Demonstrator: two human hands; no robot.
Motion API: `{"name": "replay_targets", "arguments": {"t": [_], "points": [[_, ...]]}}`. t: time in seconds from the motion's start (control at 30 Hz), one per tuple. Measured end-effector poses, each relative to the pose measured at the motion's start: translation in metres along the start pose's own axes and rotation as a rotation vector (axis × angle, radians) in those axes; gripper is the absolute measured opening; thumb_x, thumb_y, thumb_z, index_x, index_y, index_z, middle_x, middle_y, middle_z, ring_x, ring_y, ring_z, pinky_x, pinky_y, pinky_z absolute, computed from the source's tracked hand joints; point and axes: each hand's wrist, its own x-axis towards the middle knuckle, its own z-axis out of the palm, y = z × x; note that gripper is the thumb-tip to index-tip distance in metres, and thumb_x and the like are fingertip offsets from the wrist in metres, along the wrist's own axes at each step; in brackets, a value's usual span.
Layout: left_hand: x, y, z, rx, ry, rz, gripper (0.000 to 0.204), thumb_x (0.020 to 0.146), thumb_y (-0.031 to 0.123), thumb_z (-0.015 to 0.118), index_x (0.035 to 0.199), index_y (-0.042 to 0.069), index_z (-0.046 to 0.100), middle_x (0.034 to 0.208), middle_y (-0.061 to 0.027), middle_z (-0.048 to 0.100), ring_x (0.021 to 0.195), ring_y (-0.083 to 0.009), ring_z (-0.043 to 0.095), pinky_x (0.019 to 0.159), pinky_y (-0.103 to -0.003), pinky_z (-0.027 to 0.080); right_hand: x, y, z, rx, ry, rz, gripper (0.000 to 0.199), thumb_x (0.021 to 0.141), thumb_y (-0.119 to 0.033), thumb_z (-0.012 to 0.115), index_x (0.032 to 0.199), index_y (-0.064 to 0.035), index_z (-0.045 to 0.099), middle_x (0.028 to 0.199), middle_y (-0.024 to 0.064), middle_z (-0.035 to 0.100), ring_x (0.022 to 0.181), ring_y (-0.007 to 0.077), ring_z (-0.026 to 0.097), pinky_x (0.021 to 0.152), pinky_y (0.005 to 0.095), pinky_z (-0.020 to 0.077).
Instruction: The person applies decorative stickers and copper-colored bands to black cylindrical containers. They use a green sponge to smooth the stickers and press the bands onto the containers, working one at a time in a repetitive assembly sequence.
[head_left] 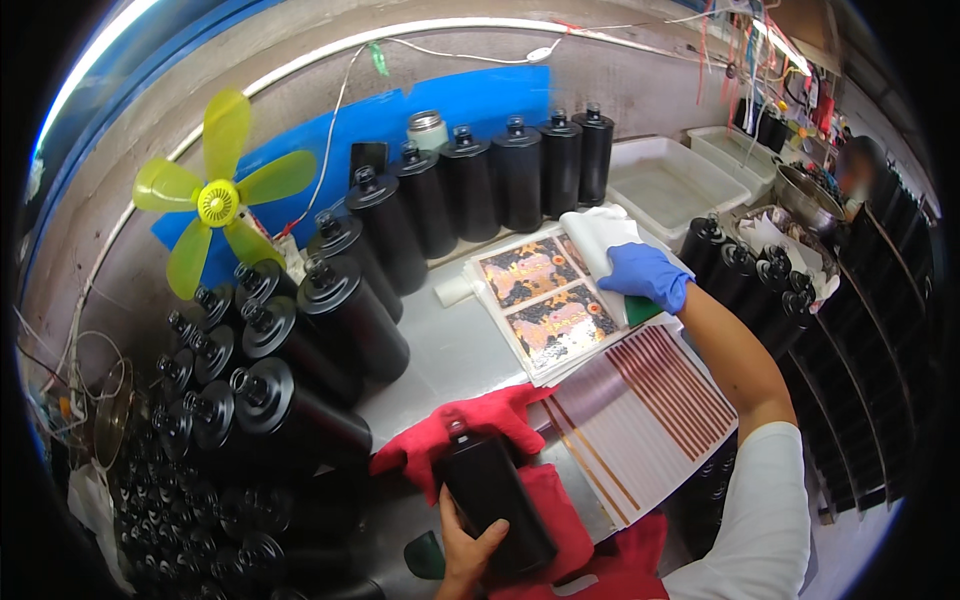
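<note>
the bare left hand point(468, 545) grips one black plastic bottle point(495, 500) lying on its side on a crumpled red cloth point(470, 425) spread over the grey bench point(455, 350), fingers wrapped round the bottle's lower end. the right hand point(645, 275), in a blue glove, is well away from the left hand, farther out over the bench; it pinches the white backing sheet point(600, 240) of a stack of label sheets point(545, 300), whose top sheet shows two patterned orange and black labels. nearer the body than the right hand lies one white sheet of thin brown strip stickers point(650, 400), about ten strips countable. beyond the labels stands a row of six upright black bottles point(500, 175), with many more crowding to the left of the left hand, too many to count. one yellow fan point(218, 200) with four blades sits far left. two white plastic trays point(675, 180) lie beyond the right hand.
</note>
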Motion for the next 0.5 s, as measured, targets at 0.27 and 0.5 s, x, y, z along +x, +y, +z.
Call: {"name": "replay_targets", "arguments": {"t": [0.27,0.5], "points": [[-0.002,-0.006,-0.006,0.033,0.027,-0.01,0.105,0.065,0.027,0.082,0.142,-0.003,0.016,0.13,-0.0145,0.042,0.12,-0.0229,0.045,0.102,-0.035,0.034,-0.049,0.136,-0.074,1.076,0.308,0.04,0.045,0.075,-0.012,0.056,0.116,0.0063,0.057,0.101,0.01,0.064,0.086,0.0158,0.061,0.081,0.0262,0.0467],[-0.006,-0.012,-0.002,0.031,0.089,-0.071,0.104,0.068,0.032,0.079,0.145,0.002,0.016,0.14,-0.0139,0.035,0.127,-0.0258,0.036,0.104,-0.035,0.031,-0.105,0.288,-0.104,1.52,1.123,0.23,0.031,0.084,-0.034,0.063,0.095,-0.0056,0.067,0.08,0.0045,0.064,0.066,0.0143,0.06,0.055,0.0274,0.0482]]}}
